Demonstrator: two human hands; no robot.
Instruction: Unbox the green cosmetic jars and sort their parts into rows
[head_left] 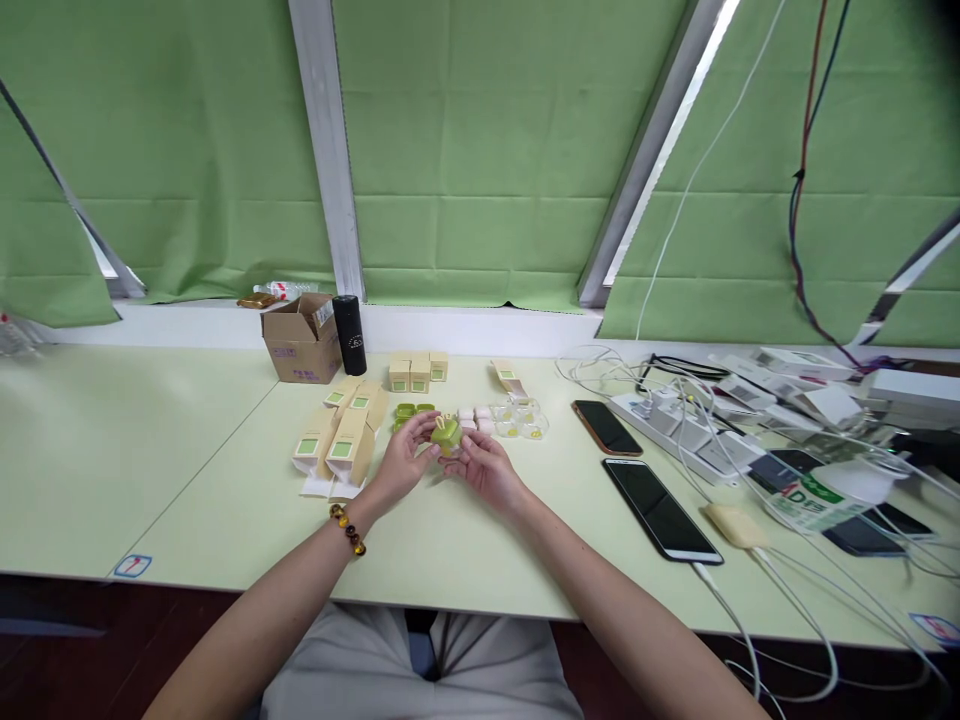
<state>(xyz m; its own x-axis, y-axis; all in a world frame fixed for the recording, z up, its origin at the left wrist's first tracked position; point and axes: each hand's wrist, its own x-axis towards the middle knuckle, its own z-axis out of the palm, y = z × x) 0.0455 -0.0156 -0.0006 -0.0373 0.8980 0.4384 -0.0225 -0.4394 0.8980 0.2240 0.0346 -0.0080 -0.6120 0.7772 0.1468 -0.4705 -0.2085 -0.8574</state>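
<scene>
Between my two hands, just above the table, is a small green box (446, 432) with a pale loop on its top. The fingers of my left hand (405, 458) grip its left side, and my right hand (487, 468) pinches its lower right edge. Right behind my left fingers sit several green cups (412, 412). Pale pink pieces (476, 420) stand behind my right hand, beside a clear plastic tray (523, 419) with small yellow marks. Long cream cartons (351, 440) with green labels lie left of my left hand.
Small cream boxes (409, 373) and a cream card piece (508, 378) lie farther back. A cardboard box (302, 340) and black bottle (349, 336) stand at the back left. Two phones (660, 512), a power strip (686, 438), tangled cables and a white bottle (836, 492) occupy the right.
</scene>
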